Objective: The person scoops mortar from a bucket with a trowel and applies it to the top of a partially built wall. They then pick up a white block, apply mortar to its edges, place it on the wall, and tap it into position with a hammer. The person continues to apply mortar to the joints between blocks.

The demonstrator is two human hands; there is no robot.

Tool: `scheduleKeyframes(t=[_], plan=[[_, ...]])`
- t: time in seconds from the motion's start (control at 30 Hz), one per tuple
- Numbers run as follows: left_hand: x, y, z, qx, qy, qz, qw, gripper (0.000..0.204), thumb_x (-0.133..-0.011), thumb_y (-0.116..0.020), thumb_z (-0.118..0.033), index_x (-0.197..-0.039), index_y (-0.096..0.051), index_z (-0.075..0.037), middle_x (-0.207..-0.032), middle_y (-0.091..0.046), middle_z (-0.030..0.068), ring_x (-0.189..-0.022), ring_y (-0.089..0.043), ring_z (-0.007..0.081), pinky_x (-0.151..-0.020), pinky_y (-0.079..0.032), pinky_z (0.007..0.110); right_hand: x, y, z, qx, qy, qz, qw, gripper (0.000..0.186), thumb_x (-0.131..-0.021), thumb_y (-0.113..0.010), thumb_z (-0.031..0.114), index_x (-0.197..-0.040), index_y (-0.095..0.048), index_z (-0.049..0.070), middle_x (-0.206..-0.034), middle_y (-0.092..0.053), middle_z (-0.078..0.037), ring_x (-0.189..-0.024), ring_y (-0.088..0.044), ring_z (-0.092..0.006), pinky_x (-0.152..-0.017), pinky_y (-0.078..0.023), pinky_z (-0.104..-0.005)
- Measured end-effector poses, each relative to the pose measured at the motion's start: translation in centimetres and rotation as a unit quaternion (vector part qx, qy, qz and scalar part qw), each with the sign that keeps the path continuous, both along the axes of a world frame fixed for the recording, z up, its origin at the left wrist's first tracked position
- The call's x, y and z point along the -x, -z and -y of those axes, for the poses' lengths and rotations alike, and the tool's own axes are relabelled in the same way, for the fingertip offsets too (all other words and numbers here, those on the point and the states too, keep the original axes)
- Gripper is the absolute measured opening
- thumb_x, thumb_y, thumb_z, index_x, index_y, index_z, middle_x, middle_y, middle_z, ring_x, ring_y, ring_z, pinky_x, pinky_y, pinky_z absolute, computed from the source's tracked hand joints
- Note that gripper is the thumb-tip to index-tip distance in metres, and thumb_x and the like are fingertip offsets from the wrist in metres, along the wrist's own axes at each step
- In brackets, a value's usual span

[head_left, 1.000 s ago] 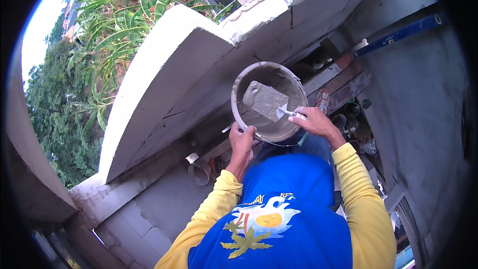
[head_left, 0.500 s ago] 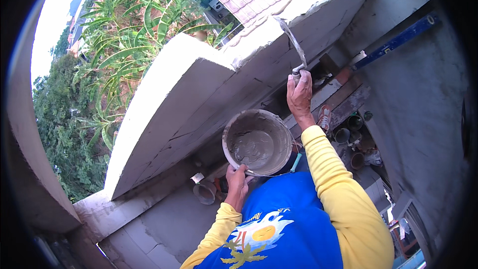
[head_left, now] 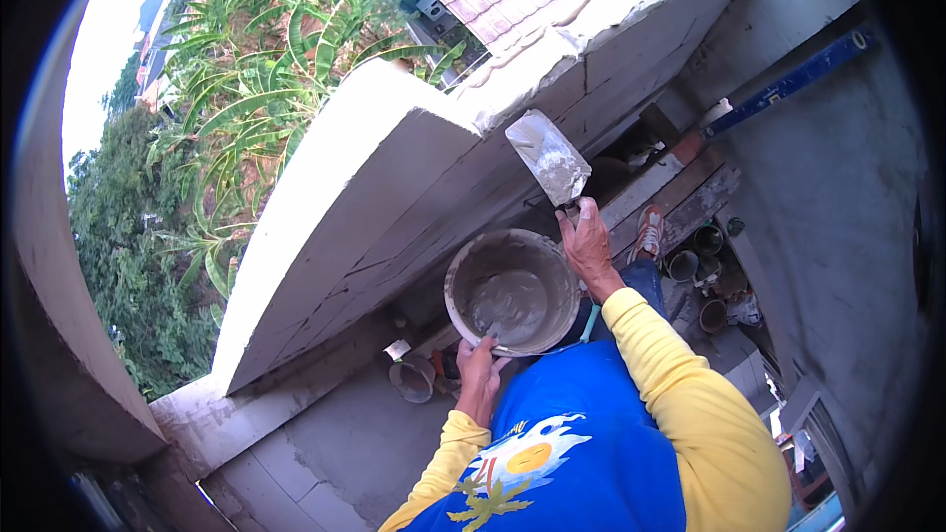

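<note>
Right hand (head_left: 588,244) grips trowel (head_left: 548,156), now lower against wall; left hand (head_left: 480,366) grips bucket (head_left: 510,291).

The right hand (head_left: 588,244) has dropped from its raised reach and now holds the trowel (head_left: 549,156) flat-side up just above the bucket (head_left: 512,291), blade against the wall's (head_left: 414,187) side. The left hand (head_left: 480,374) has shifted along the bucket's near rim.
</note>
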State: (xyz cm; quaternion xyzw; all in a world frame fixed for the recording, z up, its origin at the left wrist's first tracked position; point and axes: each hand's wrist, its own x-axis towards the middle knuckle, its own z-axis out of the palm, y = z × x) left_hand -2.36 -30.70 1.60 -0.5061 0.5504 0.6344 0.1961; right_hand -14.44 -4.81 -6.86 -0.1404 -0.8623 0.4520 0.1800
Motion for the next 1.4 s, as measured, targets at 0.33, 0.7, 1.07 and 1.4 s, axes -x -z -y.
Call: scheduleKeyframes(t=[0.33, 0.7, 1.07, 1.4], plan=[[0.4, 0.5, -0.6, -0.003, 0.014, -0.011, 1.000, 0.047, -0.094, -0.059, 0.004, -0.139, -0.048, -0.004, -0.131, -0.062, 0.0178, -0.118, -0.067, 0.0385, -0.095, -0.061, 0.064, 4.5, -1.0, -2.0, -0.102, 0.069, -0.016, 0.992, 0.037, -0.098, -0.073, 0.015, -0.123, -0.050, 0.000, -0.107, -0.060, -0.022, -0.097, -0.064, -0.0429, -0.082, -0.054, -0.0518], [0.1, 0.8, -0.4, -0.011, 0.014, -0.011, 1.000, 0.049, -0.092, -0.059, 0.005, -0.139, -0.049, -0.007, -0.128, -0.063, 0.0152, -0.116, -0.067, 0.0368, -0.095, -0.060, 0.064, 4.2, 0.6, -6.6, -0.048, 0.149, 0.004, 0.988, 0.041, -0.104, -0.068, 0.024, -0.128, -0.050, -0.004, -0.116, -0.059, -0.026, -0.108, -0.062, -0.0454, -0.091, -0.051, -0.0503], [0.4, 0.3, -0.7, 0.000, 0.006, -0.009, 1.000, 0.044, -0.092, -0.062, 0.002, -0.135, -0.051, -0.004, -0.128, -0.061, 0.0147, -0.116, -0.066, 0.0335, -0.093, -0.059, 0.064, 5.1, 2.8, -4.6, -0.060, 0.082, 0.035, 0.994, 0.037, -0.103, -0.070, 0.023, -0.121, -0.049, -0.002, -0.109, -0.058, -0.024, -0.104, -0.060, -0.0463, -0.089, -0.049, -0.0539], [0.4, 0.7, -0.9, 0.000, 0.012, -0.008, 1.000, 0.045, -0.090, -0.062, 0.004, -0.134, -0.051, -0.004, -0.123, -0.063, 0.0136, -0.109, -0.070, 0.0344, -0.091, -0.062, 0.063, 8.1, 3.2, -10.9, 0.002, 0.190, 0.006, 0.982, 0.055, -0.105, -0.069, 0.035, -0.132, -0.047, -0.008, -0.122, -0.060, -0.031, -0.114, -0.060, -0.0493, -0.099, -0.049, -0.0527]])
